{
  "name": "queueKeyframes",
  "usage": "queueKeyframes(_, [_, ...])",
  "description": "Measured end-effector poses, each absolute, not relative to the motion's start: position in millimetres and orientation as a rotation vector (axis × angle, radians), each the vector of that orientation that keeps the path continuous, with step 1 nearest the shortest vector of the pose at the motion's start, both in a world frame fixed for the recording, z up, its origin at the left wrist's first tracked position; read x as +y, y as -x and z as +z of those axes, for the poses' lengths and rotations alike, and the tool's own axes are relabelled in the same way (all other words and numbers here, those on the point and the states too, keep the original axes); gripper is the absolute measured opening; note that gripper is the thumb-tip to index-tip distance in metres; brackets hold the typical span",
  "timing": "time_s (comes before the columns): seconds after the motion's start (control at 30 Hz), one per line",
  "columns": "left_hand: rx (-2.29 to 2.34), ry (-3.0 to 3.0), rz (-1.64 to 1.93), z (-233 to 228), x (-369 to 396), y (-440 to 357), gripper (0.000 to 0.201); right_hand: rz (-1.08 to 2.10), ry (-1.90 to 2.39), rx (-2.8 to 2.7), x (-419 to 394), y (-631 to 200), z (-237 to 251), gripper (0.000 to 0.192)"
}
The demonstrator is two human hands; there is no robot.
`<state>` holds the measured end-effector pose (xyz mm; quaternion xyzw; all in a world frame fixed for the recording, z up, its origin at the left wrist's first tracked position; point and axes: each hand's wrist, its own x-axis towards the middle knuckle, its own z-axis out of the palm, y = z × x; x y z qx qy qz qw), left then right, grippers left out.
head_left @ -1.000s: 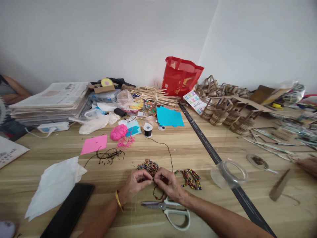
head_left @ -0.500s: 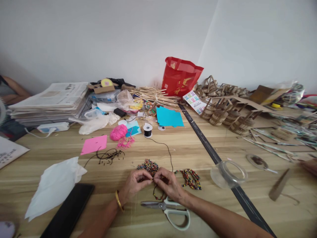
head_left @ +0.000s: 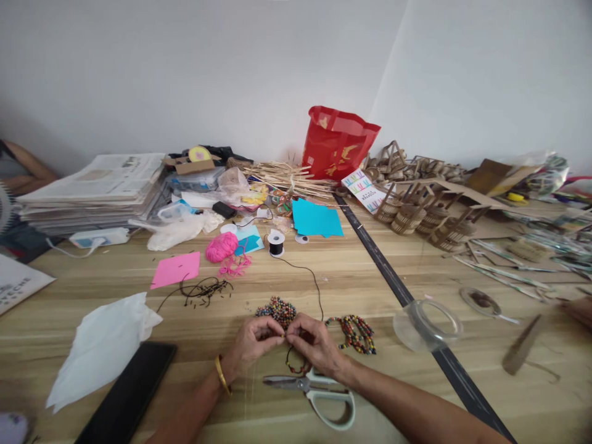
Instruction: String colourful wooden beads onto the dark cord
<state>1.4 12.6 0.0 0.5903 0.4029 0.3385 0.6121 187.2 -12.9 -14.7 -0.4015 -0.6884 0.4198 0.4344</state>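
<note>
Pinching with both hands, I hold a thin black cord [head_left: 316,285] right where my fingertips meet. My left hand [head_left: 252,344] and my right hand [head_left: 314,344] are closed tight on it, thumbs against fingers, just above the wooden table [head_left: 361,277]. The cord runs away from me in a long curve, up to a small black spool [head_left: 276,242] standing near the middle of the table. Below my hands a short loop of the cord with a few beads [head_left: 296,364] hangs down toward me.

A pile of colored beads [head_left: 276,308] sits just past my left fingers. A bunch of finished bead strings [head_left: 355,332] lies just beside my right hand. White-handled scissors [head_left: 319,390] lie under my right wrist, blades pointing left.

Near me, to the left, the table has some open room between a white plastic sheet [head_left: 102,345] and my arm. A black phone [head_left: 127,398] lies at the near edge. A long dark strip [head_left: 398,287] cuts across on the right, with a clear lid [head_left: 428,324] on it.

A white card [head_left: 366,190] by the red bag [head_left: 337,143] has writing, but it is too small to read.
</note>
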Motion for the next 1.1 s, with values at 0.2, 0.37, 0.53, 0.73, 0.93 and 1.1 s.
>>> queueKeyframes(0.2, [0.934, -1.352, 0.783, -1, 12, -1, 0.012, 1.077, 1.001, -1.716, -13, -187, -12, 0.016])
queueKeyframes(0.37, [0.936, -1.340, 0.777, 1, 12, -2, 0.012, 1.165, 1.011, -1.660, -14, -186, -14, 0.017])
queueKeyframes(0.53, [0.936, -1.342, 0.784, 2, 12, -2, 0.015, 1.179, 1.025, -1.654, -14, -186, -15, 0.021])
queueKeyframes(0.73, [0.942, -1.354, 0.782, 1, 11, -1, 0.016, 1.162, 0.997, -1.678, -15, -187, -12, 0.022])
queueKeyframes(0.93, [0.923, -1.450, 0.794, 4, 12, 0, 0.015, 1.063, 0.962, -1.734, -15, -188, -5, 0.018])
queueKeyframes(1.1, [0.899, -1.495, 0.788, 6, 12, 0, 0.015, 0.997, 0.900, -1.790, -14, -188, -4, 0.012])
